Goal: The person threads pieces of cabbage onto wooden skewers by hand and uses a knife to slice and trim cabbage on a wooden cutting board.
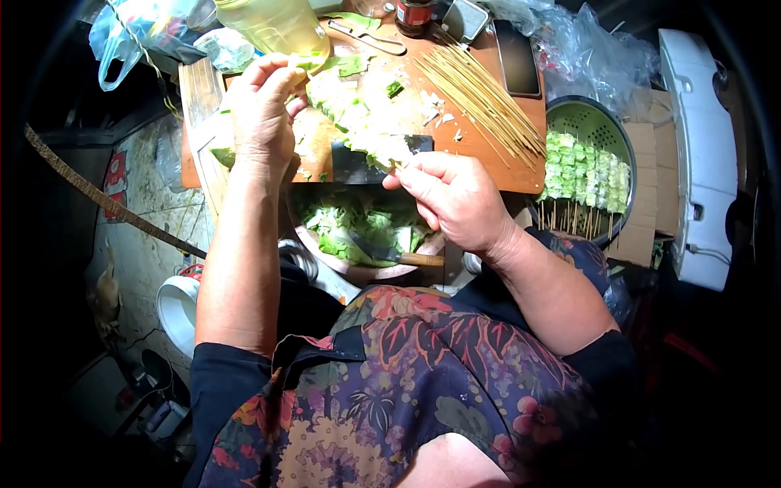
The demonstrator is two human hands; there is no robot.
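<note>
Between the fingertips of my left hand (264,110) is a pinched piece of green leaf (309,60). My right hand (455,199) is closed on the near end of a skewer of cabbage (378,150), whose pale green pieces point up and left over the table. Most of the stick is hidden by leaf and fingers. Under the skewer lies a dark flat rectangular thing (351,167) at the table's front edge. Loose leaf scraps (350,65) lie on the board between my hands. Just below the edge, a basin (325,254) holds cut leaves and a wooden-handled knife (419,259).
A bundle of bare bamboo skewers (480,98) lies right on the wooden table (521,175), near a phone (517,61). Filled cabbage skewers rest in a colander (569,110) at right. A jar (413,18) and yellowish container (272,28) stand behind; a white bucket (175,313) is lower left.
</note>
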